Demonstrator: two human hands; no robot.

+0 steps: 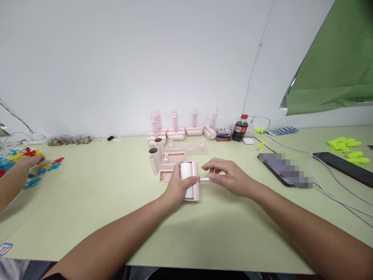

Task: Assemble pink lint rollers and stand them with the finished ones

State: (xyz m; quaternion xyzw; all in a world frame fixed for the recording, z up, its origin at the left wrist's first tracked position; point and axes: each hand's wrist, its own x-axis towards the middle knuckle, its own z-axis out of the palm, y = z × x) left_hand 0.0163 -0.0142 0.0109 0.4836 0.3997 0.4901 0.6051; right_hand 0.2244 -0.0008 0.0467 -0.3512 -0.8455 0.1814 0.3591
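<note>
My left hand [177, 186] is wrapped round a pink lint roller [190, 182] with a white roll, holding it on the pale green table [122, 202]. My right hand [229, 177] pinches the roller's clear handle [204, 179] just to the right of the roll. Right behind them lie loose pink roller parts [173, 157] and two clear tubes with cardboard cores [154, 159]. Further back, several assembled pink rollers [186, 130] stand upright by the wall.
A cola bottle [240, 128] stands at the back right beside chargers and white cables [291, 149]. A phone [284, 169] and a black tablet [342, 165] lie at the right, near yellow-green pieces [346, 147]. At the far left another person's hand [27, 163] rests among colourful plastic flowers.
</note>
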